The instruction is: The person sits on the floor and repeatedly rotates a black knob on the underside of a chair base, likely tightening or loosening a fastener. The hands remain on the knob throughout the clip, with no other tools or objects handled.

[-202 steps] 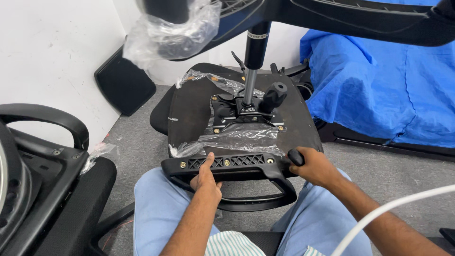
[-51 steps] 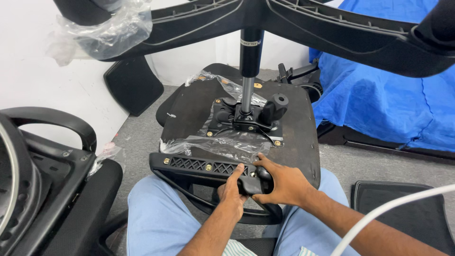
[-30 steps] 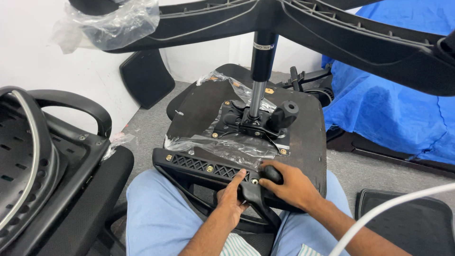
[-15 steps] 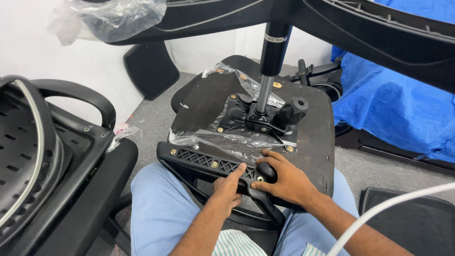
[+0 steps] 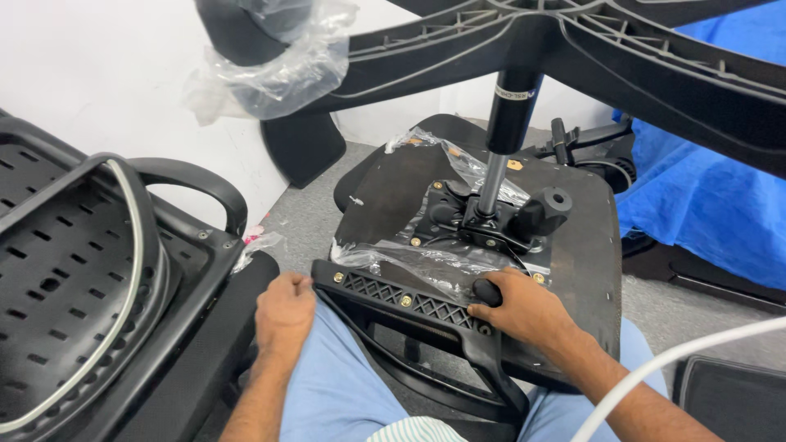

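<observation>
A grey carpeted floor (image 5: 315, 214) is seen beneath everything. At its right side a blue tarpaulin (image 5: 704, 205) is spread, and a black seat pad (image 5: 303, 147) is stood at the far edge against the white wall. A scrap of clear plastic (image 5: 255, 245) is noted on the floor nearer the left.

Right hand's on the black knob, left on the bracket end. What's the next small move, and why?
Probably turn the knob with the right hand while the left hand steadies the bracket: the bracket already lies against the seat underside, and its gold bolts look seated.
</observation>
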